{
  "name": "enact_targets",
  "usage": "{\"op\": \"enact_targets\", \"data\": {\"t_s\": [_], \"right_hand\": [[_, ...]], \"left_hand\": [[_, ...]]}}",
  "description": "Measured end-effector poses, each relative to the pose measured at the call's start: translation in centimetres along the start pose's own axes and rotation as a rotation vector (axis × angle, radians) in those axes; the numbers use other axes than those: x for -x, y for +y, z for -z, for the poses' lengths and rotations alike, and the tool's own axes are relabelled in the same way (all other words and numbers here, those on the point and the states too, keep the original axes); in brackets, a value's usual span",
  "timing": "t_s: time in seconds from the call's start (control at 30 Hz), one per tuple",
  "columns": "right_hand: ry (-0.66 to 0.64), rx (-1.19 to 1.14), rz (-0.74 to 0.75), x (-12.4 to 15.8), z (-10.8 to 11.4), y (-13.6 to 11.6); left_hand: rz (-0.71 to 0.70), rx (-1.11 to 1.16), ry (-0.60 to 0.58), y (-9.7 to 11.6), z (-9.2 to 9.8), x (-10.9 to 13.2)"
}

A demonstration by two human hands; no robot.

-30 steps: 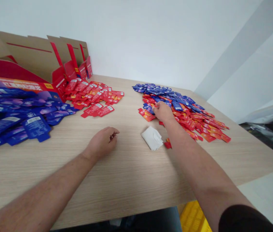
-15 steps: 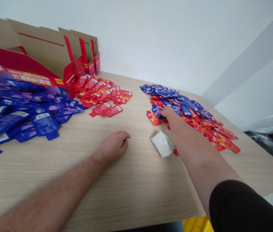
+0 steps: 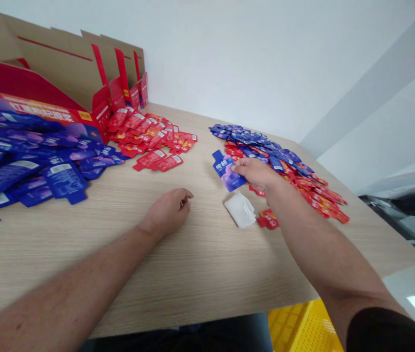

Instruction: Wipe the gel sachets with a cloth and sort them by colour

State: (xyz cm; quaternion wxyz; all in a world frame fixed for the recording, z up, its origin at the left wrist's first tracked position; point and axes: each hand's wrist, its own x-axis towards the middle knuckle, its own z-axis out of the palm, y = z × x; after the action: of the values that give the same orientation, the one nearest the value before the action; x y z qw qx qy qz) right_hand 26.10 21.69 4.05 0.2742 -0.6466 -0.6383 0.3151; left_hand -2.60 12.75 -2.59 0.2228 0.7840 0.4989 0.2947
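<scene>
My right hand [image 3: 256, 172] pinches a blue-purple pouch [image 3: 228, 172] by its right edge. The pouch has a narrow tab at its top and its printed front faces me, held just over the table. Behind that hand spreads a mixed pile of blue pouches [image 3: 255, 138] and red pouches [image 3: 325, 199]. My left hand [image 3: 169, 211] rests on the table with fingers curled in and nothing visible in them; its palm is hidden. Between the hands lies a folded white tissue [image 3: 240, 210], with a small red pouch [image 3: 268, 219] beside it.
Open red cardboard boxes [image 3: 99, 110] stand in a row at the back left. In front of them lie a heap of blue pouches [image 3: 64, 178] and a pile of red pouches [image 3: 149, 129]. A yellow crate [image 3: 299, 327] sits below the table's front edge [image 3: 178, 326].
My right hand has lifted a blue-purple pouch off the right pile and drawn it nearer to me. The left hand stays curled on the table. The view has shifted slightly.
</scene>
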Motion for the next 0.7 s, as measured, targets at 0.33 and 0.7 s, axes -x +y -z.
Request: {"op": "enact_targets", "data": {"t_s": [0.33, 0.7], "right_hand": [[0.116, 0.376, 0.156, 3.7, -0.1, 1.0], [0.543, 0.741, -0.357, -6.5, 8.3, 8.4]], "left_hand": [[0.052, -0.007, -0.008, 0.1, 0.4, -0.1], [0.077, -0.031, -0.06, -0.2, 0.5, -0.1]]}}
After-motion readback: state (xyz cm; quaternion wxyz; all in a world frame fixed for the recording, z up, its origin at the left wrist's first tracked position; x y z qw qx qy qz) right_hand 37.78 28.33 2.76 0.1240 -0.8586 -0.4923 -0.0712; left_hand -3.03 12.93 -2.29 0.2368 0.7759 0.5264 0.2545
